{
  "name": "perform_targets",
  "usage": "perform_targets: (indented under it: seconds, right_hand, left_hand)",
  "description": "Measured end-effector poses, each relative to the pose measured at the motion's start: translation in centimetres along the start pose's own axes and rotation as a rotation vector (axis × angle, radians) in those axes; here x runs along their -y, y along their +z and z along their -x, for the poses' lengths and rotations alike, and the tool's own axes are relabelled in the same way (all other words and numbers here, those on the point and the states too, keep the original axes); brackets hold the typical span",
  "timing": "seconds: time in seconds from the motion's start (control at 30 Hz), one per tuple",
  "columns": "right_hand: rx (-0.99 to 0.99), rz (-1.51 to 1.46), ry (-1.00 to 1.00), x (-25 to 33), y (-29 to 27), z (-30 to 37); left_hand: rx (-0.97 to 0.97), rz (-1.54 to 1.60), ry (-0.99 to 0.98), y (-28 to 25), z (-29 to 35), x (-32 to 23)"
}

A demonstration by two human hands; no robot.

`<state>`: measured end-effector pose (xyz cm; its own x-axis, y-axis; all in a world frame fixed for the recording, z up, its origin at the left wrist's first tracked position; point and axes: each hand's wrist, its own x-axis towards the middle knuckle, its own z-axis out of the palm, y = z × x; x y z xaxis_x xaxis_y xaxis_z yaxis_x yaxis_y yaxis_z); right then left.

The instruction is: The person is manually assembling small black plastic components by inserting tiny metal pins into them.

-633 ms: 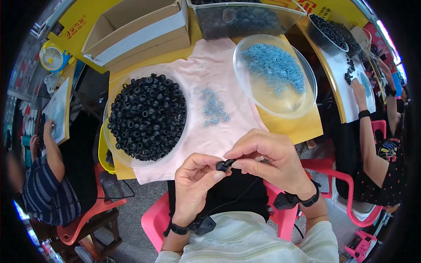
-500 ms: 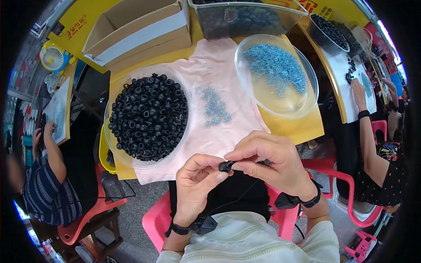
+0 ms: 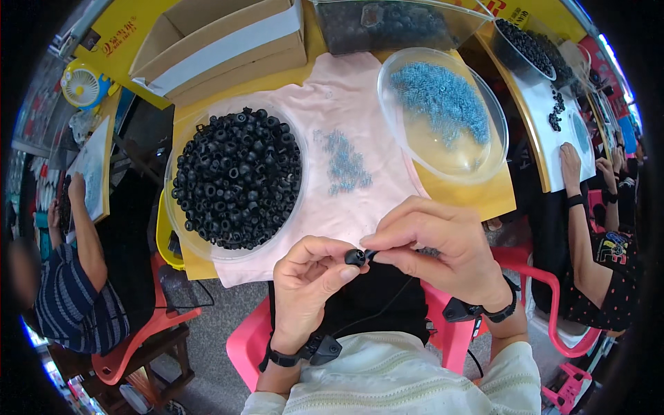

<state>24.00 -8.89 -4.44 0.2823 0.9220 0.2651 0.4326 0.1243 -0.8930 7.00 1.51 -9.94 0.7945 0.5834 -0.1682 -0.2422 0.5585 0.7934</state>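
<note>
My left hand [image 3: 308,287] pinches a small round black plastic piece with a hole, like a cord lock shell [image 3: 355,257], between thumb and fingers. Close beside it, my right hand [image 3: 443,252] is closed, thumb against fingers, on a small dark piece [image 3: 371,254] whose far end is hidden by the fingers. The two pieces meet or nearly meet; I cannot tell which. Beyond my hands, a pink cloth [image 3: 315,207] carries a small heap of tiny bluish metal pieces, like springs [image 3: 346,166]. A round clear tub [image 3: 304,162] at left is piled with black plastic pieces [image 3: 235,180].
A clear round dish [image 3: 443,166] at right holds more bluish metal pieces [image 3: 443,93]. An open cardboard box [image 3: 235,59] and a clear bin [image 3: 394,31] of black parts stand at the back. Co-workers sit at tables [image 3: 104,173] on both sides.
The black shell has turned in my left fingers so its hole shows. My right fingertips have drawn slightly away from it, and a dark piece shows between them. The view has shifted slightly.
</note>
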Motion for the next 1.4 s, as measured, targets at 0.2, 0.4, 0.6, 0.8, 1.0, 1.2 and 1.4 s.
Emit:
perform_targets:
  seconds: [0.2, 0.4, 0.6, 0.8, 1.0, 1.2, 1.4]
  right_hand:
    - [0.018, 0.055, 0.015, -0.5, 0.7, 0.2]
    - [0.002, -0.013, 0.033, -0.9, 0.8, 0.1]
    - [-0.073, -0.198, 0.164, -1.1, 0.8, 0.8]
    - [-0.050, -0.039, 0.005, -1.1, 1.1, 1.0]
    - [-0.077, -0.066, -0.014, -1.0, 1.3, 1.4]
    - [-0.084, -0.167, 0.081, -1.0, 1.2, 1.8]
    - [-0.090, -0.327, 0.178, -1.3, 1.3, 2.2]
  left_hand:
    - [-0.008, -0.018, -0.009, -0.2, -0.1, 0.0]
    - [-0.009, 0.016, -0.010, -0.2, -0.1, 0.3]
    - [0.013, -0.002, -0.021, -0.2, -0.1, 0.6]
    - [0.012, 0.012, -0.026, 0.4, 0.1, 0.7]
    - [0.007, 0.030, -0.023, 0.6, 0.3, 0.9]
    - [-0.006, -0.038, 0.032, 1.4, 0.7, 0.8]
    - [0.023, -0.039, 0.043, 1.1, 0.6, 1.0]
